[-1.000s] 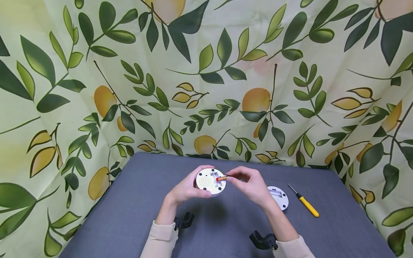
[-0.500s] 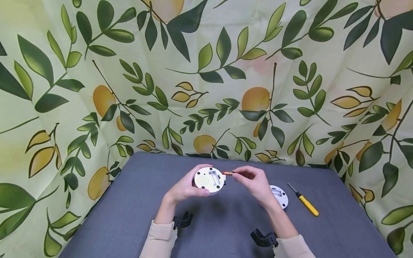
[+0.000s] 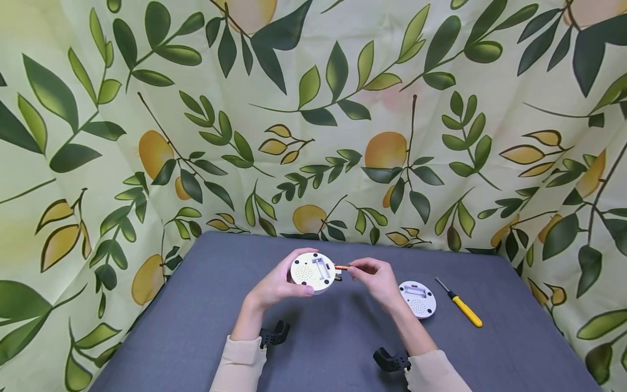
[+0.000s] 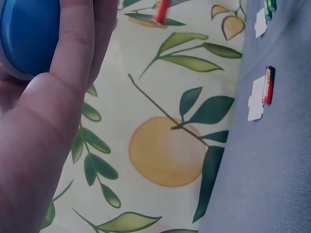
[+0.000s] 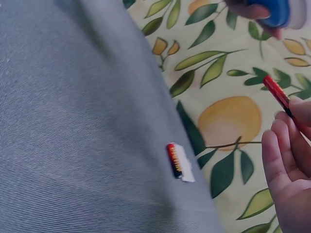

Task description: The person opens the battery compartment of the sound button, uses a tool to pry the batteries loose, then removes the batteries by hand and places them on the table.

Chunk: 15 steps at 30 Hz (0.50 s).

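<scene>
My left hand point(image 3: 278, 280) grips a round white device point(image 3: 306, 273) by its rim. The device's underside, with speaker holes, dark feet and an uncovered battery compartment point(image 3: 321, 268), faces the head camera; the left wrist view shows its blue other side point(image 4: 30, 36). My right hand point(image 3: 379, 283) pinches a slim red-and-black battery point(image 5: 278, 93) between thumb and fingers. In the head view the battery's red end lies at the device's right edge; the right wrist view shows them apart.
A second round device point(image 3: 418, 299) lies on the grey table at right, beside a yellow-handled screwdriver point(image 3: 465, 310). Farther back, another red-and-black battery point(image 5: 174, 160) rests by a small white cover point(image 5: 185, 164). Green batteries point(image 4: 270, 6) lie near another white cover point(image 4: 261, 22).
A second ago the battery was over the compartment; my right hand then drew it rightward off the device. Since then both hands have shifted slightly left, uncovering more of the second device.
</scene>
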Available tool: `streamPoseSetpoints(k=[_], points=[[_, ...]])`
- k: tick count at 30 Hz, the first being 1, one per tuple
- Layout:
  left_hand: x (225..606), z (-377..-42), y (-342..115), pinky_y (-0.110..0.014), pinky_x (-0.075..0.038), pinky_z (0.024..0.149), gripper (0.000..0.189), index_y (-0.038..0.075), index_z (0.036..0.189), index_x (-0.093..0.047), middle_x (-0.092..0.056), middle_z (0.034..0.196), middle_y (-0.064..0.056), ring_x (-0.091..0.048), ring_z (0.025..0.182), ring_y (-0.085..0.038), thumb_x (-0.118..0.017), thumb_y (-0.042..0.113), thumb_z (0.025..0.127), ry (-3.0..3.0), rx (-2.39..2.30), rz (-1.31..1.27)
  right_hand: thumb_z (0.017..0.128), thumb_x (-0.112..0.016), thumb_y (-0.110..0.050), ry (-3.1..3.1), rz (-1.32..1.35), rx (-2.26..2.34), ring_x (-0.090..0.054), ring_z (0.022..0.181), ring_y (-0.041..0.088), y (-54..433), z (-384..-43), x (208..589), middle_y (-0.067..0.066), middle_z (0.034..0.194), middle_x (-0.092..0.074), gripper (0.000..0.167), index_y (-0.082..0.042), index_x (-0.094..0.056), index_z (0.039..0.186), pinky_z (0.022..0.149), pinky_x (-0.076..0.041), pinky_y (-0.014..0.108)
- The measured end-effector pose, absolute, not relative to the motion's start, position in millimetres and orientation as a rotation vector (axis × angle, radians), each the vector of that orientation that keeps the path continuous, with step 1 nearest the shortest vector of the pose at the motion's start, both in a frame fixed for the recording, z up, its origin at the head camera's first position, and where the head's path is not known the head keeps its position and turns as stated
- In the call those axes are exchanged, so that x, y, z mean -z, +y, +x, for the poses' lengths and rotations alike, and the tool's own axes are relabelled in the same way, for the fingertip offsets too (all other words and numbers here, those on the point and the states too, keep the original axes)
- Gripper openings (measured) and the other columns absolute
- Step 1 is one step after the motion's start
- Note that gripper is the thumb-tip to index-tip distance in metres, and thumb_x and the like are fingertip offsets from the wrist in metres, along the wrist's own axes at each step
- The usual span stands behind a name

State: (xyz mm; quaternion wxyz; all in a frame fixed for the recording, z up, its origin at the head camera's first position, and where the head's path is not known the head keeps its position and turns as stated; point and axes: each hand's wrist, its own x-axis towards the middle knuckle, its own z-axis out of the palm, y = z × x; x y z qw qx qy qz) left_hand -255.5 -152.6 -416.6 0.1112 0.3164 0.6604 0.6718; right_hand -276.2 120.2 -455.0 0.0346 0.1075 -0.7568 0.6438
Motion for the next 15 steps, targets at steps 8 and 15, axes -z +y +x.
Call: streamPoseSetpoints(k=[8,15], points=[[416,-255,-156,-0.027,-0.052,0.089,0.084,-0.002,0.149,-0.037,-0.053,0.130,-0.019,-0.059,0.109,-0.021,-0.082,0.011,0.079,1.943,-1.978,0.921,0.089,-0.078,-0.007,-2.379,0.241,-1.920,-0.064,0.074,0.017,110,-289,480,0.012,0.086,-0.072,0.014,0.002,-0.076,0.099,0.068,-0.053,0.031],[417,-256,-155,-0.027,-0.052,0.089,0.083,-0.002,0.149,-0.037,-0.054,0.130,-0.019,-0.059,0.108,-0.020,-0.081,0.010,0.080,1.933,-1.980,0.933,0.087,-0.078,-0.006,-2.497,0.198,-1.782,-0.062,0.069,0.015,107,-298,502,0.004,0.078,-0.070,0.006,-0.003,-0.077,0.092,0.063,-0.049,0.028]])
